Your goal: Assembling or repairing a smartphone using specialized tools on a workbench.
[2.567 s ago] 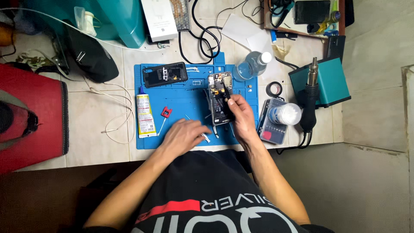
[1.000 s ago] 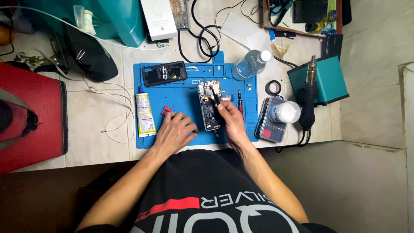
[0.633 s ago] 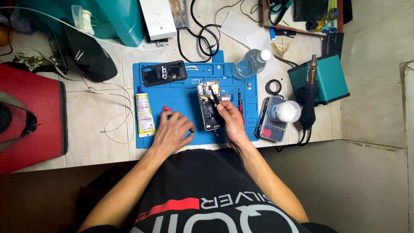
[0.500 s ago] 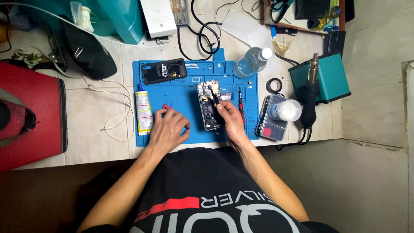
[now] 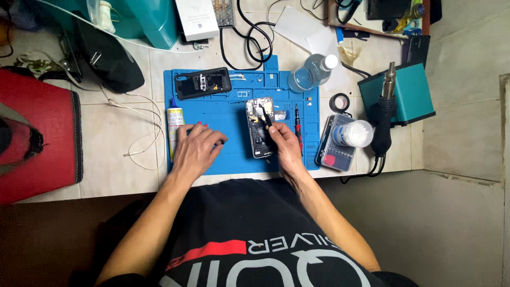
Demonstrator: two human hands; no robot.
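Centrally on the blue work mat (image 5: 228, 114) lies an opened phone (image 5: 260, 127), its back off and its inner parts showing, long side running away from the person. The right hand (image 5: 284, 146) rests at the phone's lower right edge and grips a thin dark tool (image 5: 267, 119) whose tip sits on the phone's upper half. The left hand (image 5: 195, 149) lies palm down on the mat well left of the phone, fingers curled over something small and red that is mostly hidden; whether it is gripped I cannot tell. A dark phone back cover (image 5: 203, 83) lies at the mat's upper left, a small glue bottle (image 5: 174, 125) along its left edge, a red-handled screwdriver (image 5: 297, 127) just right of the phone. Off the mat to the right, a clear parts case (image 5: 333, 146) holds small bits, with a white-lidded jar (image 5: 355, 133) resting on it. A clear plastic bottle (image 5: 311, 73) with some liquid stands at the upper right corner.
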